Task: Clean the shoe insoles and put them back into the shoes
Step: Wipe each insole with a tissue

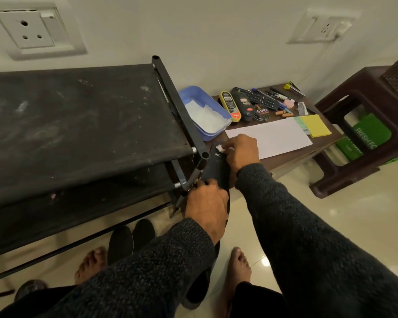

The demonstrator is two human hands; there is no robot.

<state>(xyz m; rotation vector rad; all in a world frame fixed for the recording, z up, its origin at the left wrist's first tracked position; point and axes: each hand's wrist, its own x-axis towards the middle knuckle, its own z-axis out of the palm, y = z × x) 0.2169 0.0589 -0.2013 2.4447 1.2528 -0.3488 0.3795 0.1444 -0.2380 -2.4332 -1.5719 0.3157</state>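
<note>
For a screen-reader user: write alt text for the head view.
A person's left hand grips a black insole while the right hand pinches a small white wipe against its far end, beside a black shoe rack. Behind, a brown table holds shoe polish and a blue tub.

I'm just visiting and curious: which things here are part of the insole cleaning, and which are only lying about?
In use:
- black insole, held by the left hand
- white wad, pinched in the right hand
- blue tub of white tissue, probably

Lying about:
- remote control
- yellow sticky notes
- white paper sheet
- shoe polish containers
</note>
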